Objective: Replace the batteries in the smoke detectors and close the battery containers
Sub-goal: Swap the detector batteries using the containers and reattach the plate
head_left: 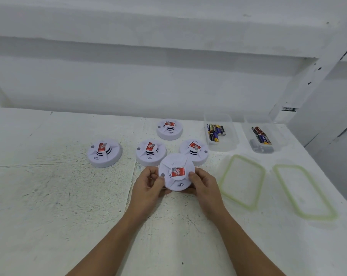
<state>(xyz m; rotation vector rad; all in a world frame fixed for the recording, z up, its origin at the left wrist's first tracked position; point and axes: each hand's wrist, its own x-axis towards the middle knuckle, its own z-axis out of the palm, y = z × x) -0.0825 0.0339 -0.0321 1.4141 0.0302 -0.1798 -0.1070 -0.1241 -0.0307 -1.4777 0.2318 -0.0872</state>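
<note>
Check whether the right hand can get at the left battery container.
Likely yes, once the right hand lets go of the detector; the container stands open, its lid flat before it.

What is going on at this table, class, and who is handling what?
A person holds one round white plastic smoke detector just above the white table, label side up, with the left grip and right grip curled round its rim. Four matching detectors sit beyond it. To the right, two clear plastic tubs hold batteries, and their green-rimmed lids lie off in front.
</note>
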